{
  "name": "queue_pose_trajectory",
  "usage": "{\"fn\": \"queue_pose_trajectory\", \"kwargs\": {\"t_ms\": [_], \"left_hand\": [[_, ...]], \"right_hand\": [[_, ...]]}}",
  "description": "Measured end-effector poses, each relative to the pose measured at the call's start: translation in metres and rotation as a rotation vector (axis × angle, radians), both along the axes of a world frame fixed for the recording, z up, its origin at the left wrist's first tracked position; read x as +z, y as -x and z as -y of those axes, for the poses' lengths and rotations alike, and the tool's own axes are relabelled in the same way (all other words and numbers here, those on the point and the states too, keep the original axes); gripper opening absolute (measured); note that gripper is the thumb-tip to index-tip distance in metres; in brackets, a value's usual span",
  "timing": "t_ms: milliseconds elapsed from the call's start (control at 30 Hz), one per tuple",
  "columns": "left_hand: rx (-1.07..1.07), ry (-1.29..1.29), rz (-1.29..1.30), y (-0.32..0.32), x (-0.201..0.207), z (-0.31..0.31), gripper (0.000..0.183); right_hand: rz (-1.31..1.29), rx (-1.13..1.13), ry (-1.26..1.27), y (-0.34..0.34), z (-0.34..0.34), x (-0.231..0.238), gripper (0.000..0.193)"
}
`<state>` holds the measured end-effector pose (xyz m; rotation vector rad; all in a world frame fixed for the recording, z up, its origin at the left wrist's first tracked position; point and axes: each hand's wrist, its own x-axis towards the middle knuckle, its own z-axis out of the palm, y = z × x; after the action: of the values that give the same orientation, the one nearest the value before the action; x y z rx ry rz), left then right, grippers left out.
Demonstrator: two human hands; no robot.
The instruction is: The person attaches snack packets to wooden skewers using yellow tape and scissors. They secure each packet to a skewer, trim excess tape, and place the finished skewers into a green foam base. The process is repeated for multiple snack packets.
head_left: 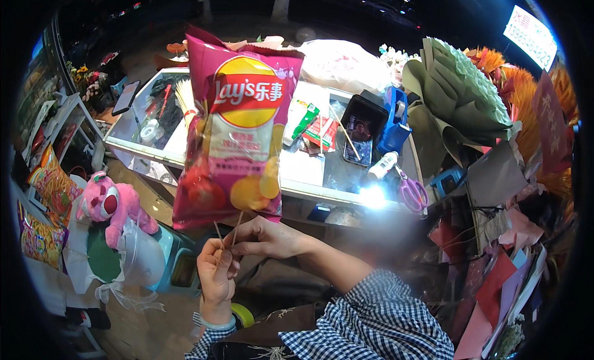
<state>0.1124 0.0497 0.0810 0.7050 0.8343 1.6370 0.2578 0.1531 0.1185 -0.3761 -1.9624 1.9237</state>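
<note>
A large pink-purple bag of potato chips [244, 137] stands upright in front of me, above the table's near edge. Two thin wooden sticks [237, 227] run from its lower edge down to my fingers, spread in a narrow V. My left hand [215, 273] is closed around the lower ends of the sticks, thumb upward. From the right, my right hand [267, 237] reaches in just below the bag, its fingers pinching at the sticks beside the left thumb. How the sticks are fixed to the bag is hidden.
On the glass-topped table [297, 190] lie a bundle of sticks [184, 100], small snack packets [320, 132], a phone [359, 137], a blue tape dispenser [396, 112] and purple scissors [413, 191]. A green-wrapped bouquet [461, 94] stands right; a pink plush bear [117, 205] sits left.
</note>
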Motion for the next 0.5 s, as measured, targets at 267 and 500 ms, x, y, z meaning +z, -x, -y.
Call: {"fn": "queue_pose_trajectory", "kwargs": {"t_ms": [267, 500], "left_hand": [[-0.005, -0.084, 0.067, 0.006, -0.017, 0.008, 0.028], [-0.383, -0.093, 0.487, 0.015, -0.037, 0.009, 0.042]], "right_hand": [[-0.067, 0.020, -0.259, 0.001, -0.001, 0.001, 0.029], [-0.102, 0.064, -0.100, 0.010, 0.003, 0.003, 0.019]]}}
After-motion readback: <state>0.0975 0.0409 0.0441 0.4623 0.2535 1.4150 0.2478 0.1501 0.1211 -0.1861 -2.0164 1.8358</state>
